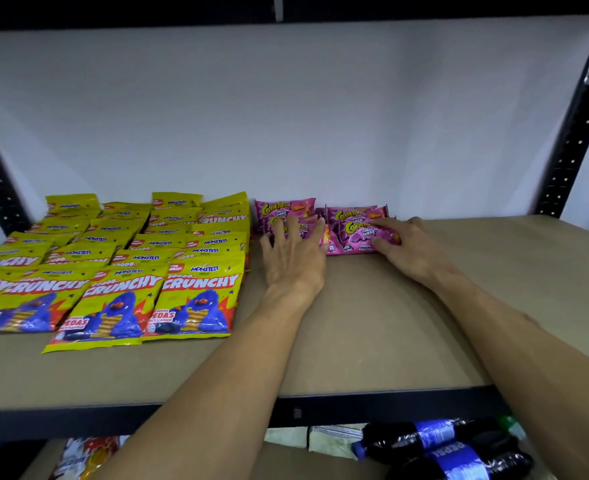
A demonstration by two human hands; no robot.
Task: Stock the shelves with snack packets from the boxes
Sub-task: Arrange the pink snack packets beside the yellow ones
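Note:
Several pink snack packets [350,220] stand in two short rows at the back of the brown shelf board [372,327], against the white wall. My left hand [295,252] lies with spread fingers on the left pink row. My right hand [405,244] rests with its fingers over the front packet of the right pink row [360,237]. Both forearms reach in over the shelf's front edge. Whether either hand grips a packet is unclear. No box is in view.
Several yellow crunchy snack packets [120,258] fill the shelf's left half in overlapping rows. Black perforated uprights [570,143] frame the bay. On the lower shelf lie dark soda bottles [449,448] and other packets [89,455]. Bare board extends to the right of the pink packets.

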